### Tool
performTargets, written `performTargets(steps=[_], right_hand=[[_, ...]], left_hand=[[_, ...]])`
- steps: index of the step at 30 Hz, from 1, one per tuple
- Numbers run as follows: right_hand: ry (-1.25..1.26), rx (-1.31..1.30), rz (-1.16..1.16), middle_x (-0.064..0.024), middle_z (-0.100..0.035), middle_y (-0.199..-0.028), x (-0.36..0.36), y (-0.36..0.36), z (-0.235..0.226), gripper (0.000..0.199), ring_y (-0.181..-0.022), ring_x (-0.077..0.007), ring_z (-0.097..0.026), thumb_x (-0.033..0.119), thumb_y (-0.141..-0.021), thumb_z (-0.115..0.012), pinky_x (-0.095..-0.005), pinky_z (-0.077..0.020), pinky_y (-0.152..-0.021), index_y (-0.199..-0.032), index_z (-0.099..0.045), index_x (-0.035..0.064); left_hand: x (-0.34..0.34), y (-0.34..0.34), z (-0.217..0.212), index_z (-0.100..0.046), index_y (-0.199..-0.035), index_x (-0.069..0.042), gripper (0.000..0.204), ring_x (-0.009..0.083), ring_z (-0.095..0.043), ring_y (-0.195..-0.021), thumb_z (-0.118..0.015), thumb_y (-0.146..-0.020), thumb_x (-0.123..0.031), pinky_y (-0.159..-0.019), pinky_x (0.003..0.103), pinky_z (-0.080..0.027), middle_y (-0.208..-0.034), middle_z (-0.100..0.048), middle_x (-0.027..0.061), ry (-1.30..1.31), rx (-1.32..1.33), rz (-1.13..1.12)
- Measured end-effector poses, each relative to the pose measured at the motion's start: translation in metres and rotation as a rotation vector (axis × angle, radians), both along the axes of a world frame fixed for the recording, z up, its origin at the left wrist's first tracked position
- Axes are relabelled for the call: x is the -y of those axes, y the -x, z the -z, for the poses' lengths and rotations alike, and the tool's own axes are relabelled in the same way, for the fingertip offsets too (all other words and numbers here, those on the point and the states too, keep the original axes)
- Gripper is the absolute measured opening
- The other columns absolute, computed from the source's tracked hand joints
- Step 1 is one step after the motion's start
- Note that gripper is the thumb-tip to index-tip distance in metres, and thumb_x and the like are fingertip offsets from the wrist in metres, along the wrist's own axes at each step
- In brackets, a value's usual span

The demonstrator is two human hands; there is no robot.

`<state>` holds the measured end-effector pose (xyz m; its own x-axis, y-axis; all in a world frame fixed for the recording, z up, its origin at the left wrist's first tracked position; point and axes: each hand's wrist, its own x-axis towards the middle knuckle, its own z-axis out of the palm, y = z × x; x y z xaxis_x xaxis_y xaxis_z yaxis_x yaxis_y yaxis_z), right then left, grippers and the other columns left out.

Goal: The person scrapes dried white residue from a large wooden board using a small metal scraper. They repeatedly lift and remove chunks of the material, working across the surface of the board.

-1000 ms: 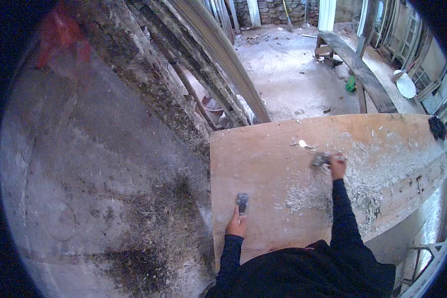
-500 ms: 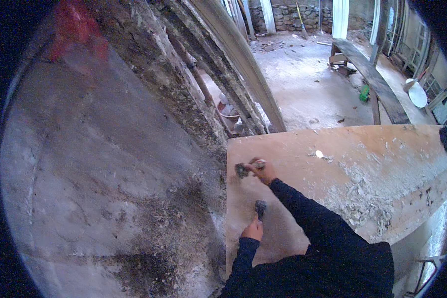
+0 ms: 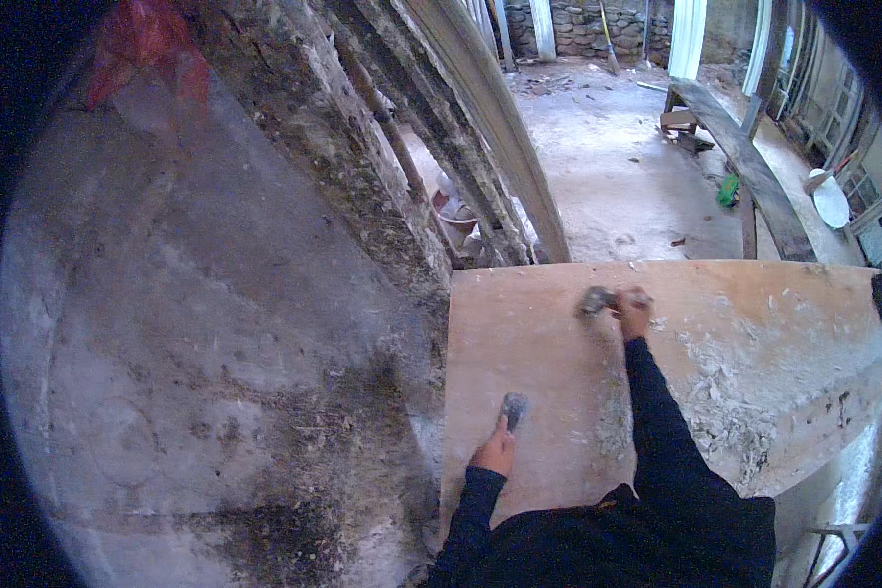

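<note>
My left hand (image 3: pixel 495 453) is closed round the handle of a flat grey scraper-like tool (image 3: pixel 515 406), whose broad end points away from me just above a tan wooden board (image 3: pixel 529 314). Farther off and to the right, my right hand (image 3: pixel 636 312) grips a short-handled tool (image 3: pixel 595 302) with a dark grey head. Motion smears that head, so its exact kind is unclear; it is at or just over the board's far part. Pale flakes and crumbs (image 3: pixel 720 377) lie scattered over the right half of the board.
A grey, dark-stained wall (image 3: pixel 215 294) rises along the left, with a red plastic scrap (image 3: pixel 152 59) at its top. Rough upright timbers (image 3: pixel 441 118) stand at the board's far left corner. Beyond are a bucket (image 3: pixel 455 225), a plank bench (image 3: pixel 744 157) and a broom (image 3: pixel 609 44).
My right hand and its tool have swept rightward across the board, from near the wall side to the far middle. My left hand has stayed nearly in place, still holding its tool.
</note>
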<state>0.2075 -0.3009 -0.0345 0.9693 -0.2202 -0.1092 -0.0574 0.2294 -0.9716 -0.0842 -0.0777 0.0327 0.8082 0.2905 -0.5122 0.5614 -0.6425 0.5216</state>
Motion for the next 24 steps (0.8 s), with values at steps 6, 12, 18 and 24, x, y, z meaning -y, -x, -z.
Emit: performTargets(steps=[6, 12, 18, 24], right_hand=[[0.455, 0.019, 0.354, -0.0015, -0.056, -0.074, 0.181, 0.085, -0.015, 0.013, -0.061, -0.0112, -0.052, 0.013, -0.077, -0.061, -0.0245, -0.0438, -0.056, -0.086, -0.054, 0.0063], [0.47, 0.154, 0.353, 0.0036, -0.048, -0.066, 0.172, 0.162, -0.099, 0.017, -0.058, -0.0027, -0.042, 0.011, -0.08, -0.061, -0.0182, -0.0324, -0.049, -0.067, -0.051, 0.0065], [0.746, 0.292, 0.361, 0.003, -0.052, -0.069, 0.132, 0.179, -0.107, 0.013, -0.06, -0.0019, -0.044, 0.009, -0.079, -0.062, -0.0159, -0.032, -0.049, -0.069, -0.053, 0.0056], [0.759, 0.291, 0.263, -0.0034, -0.053, -0.068, 0.11, 0.18, -0.123, 0.012, -0.065, -0.0122, -0.05, 0.006, -0.077, -0.061, -0.0254, -0.0398, -0.061, -0.068, -0.053, 0.0026]], left_hand=[[-0.023, -0.081, 0.001, -0.036, -0.13, -0.019, 0.051, 0.0398, -0.058, -0.079, -0.045, -0.082, -0.032, -0.072, 0.046, -0.045, -0.086, -0.059, 0.0252, -0.033, 0.167, -0.051], [-0.075, -0.163, 0.048, -0.04, -0.128, -0.015, 0.048, 0.0363, -0.058, -0.084, -0.044, -0.082, -0.031, -0.074, 0.044, -0.045, -0.094, -0.058, 0.0227, -0.14, 0.255, -0.064], [-0.081, -0.227, 0.052, -0.043, -0.125, -0.015, 0.044, 0.0355, -0.057, -0.09, -0.042, -0.084, -0.031, -0.079, 0.043, -0.045, -0.097, -0.059, 0.0205, -0.227, 0.149, -0.048], [-0.06, -0.221, 0.041, -0.044, -0.123, -0.013, 0.044, 0.0356, -0.057, -0.09, -0.043, -0.083, -0.03, -0.078, 0.044, -0.045, -0.097, -0.058, 0.0226, -0.239, 0.141, -0.05]])
